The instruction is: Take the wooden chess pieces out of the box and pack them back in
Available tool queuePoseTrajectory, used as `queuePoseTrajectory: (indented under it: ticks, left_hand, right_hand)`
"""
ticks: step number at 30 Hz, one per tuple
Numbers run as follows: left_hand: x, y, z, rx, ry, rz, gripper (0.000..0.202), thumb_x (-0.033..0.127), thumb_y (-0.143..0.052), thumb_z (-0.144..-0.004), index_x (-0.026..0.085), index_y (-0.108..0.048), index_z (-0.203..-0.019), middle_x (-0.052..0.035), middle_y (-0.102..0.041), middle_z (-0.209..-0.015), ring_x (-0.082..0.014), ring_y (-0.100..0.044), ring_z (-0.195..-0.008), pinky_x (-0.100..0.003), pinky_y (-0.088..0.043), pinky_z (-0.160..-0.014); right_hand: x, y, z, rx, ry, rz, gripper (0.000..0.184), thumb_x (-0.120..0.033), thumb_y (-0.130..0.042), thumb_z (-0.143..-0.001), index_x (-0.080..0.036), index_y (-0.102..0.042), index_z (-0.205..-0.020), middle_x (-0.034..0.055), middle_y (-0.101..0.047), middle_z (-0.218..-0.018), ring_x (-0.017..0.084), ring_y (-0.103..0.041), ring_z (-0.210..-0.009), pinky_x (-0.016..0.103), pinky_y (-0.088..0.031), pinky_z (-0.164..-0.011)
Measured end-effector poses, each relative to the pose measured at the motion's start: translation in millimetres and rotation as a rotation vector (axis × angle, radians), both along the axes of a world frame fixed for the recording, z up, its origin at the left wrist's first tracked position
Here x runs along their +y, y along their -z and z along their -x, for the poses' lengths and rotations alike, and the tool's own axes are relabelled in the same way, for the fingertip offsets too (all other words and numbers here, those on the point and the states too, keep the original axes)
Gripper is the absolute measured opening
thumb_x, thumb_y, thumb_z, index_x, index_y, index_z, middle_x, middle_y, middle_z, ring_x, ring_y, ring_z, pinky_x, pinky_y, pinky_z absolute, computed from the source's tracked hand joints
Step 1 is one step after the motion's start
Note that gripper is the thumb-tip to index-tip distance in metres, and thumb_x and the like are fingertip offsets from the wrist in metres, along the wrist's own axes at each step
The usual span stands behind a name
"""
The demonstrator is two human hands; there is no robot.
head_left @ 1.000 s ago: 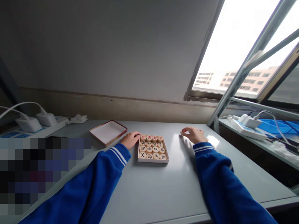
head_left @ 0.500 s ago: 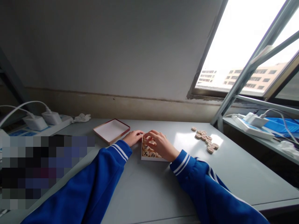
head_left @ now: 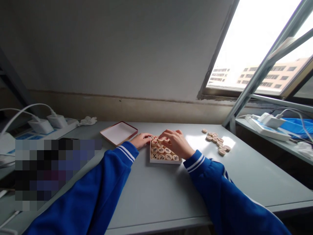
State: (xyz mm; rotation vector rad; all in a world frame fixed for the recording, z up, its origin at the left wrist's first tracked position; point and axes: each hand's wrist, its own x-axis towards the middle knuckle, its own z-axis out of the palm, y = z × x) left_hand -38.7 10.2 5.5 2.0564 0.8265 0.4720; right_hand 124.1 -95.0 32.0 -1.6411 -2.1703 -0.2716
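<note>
An open white-sided box sits in the middle of the desk, filled with rows of round wooden Chinese chess pieces marked with red or black characters. My left hand grips the box's left rim near its far corner, fingers closed against it. Over the far right part of the box, my right hand curves down with thumb and fingers around a red-marked piece. The right hand hides the pieces beneath its palm. More loose chess pieces lie scattered to the right.
The box lid lies inside-up at the back left. Power strips with white plugs stand at left and right. A metal frame post rises at the desk's back right corner. A blurred-out area covers the left side.
My right hand has shifted right and back slightly, uncovering more pieces in the box. My left hand stays at the box's left side. The camera view has shifted a little.
</note>
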Motion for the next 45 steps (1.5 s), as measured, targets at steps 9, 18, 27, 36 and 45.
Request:
queuePoseTrajectory:
  ticks: [9,18,27,36,45]
  left_hand:
    - [1,3.2,1,0.022,-0.046,0.052,0.043,0.028,-0.045,-0.07,0.009,-0.056,-0.106,-0.01,-0.062,-0.099,-0.0185,-0.056,-0.085,-0.025,-0.044,-0.071]
    - [-9,-6.1,1,0.13,-0.195,-0.157,0.043,0.028,-0.049,-0.067,0.011,-0.049,-0.107,-0.0018,-0.061,-0.073,-0.0148,-0.055,-0.069,-0.023,-0.041,-0.062]
    - [-21,-20.3,1,0.438,-0.193,-0.293,0.036,0.039,-0.04,-0.071,0.017,-0.056,-0.047,-0.0017,-0.055,-0.05,-0.0138,-0.048,-0.054,-0.023,-0.028,-0.048]
    - [-24,-10.5,-2,0.365,-0.226,-0.314,0.04,0.039,-0.037,-0.074,0.017,-0.057,-0.047,-0.0033,-0.055,-0.049,-0.014,-0.047,-0.051,-0.025,-0.026,-0.048]
    - [-26,-9.6,-4,0.34,-0.23,-0.321,0.043,0.039,-0.034,-0.076,0.016,-0.057,-0.049,-0.0047,-0.057,-0.051,-0.0148,-0.049,-0.052,-0.025,-0.027,-0.05]
  right_hand:
    - [-13,8.2,-131,-0.156,0.992,0.145,0.026,-0.023,-0.047,-0.076,-0.018,-0.059,-0.098,0.0119,-0.055,-0.105,0.026,-0.043,-0.1,0.04,-0.028,-0.076]
    - [-25,-0.2,-144,-0.1,1.109,0.289,0.025,-0.033,-0.056,-0.071,-0.022,-0.063,-0.092,0.0109,-0.055,-0.106,0.026,-0.043,-0.1,0.045,-0.026,-0.08]
    - [-16,-4.0,-114,0.071,0.701,0.123,0.024,-0.045,-0.054,-0.071,-0.026,-0.065,-0.081,0.0042,-0.061,-0.089,0.023,-0.049,-0.089,0.036,-0.029,-0.073]
    - [-10,-2.5,-11,0.018,0.0,0.027,0.021,-0.041,-0.052,-0.078,-0.026,-0.06,-0.089,-0.0015,-0.062,-0.072,0.014,-0.05,-0.072,0.03,-0.024,-0.075]
    - [-8,7.6,3,-0.08,0.07,-0.061,0.018,-0.036,-0.05,-0.08,-0.024,-0.058,-0.092,0.0018,-0.064,-0.081,0.018,-0.048,-0.078,0.033,-0.022,-0.076]
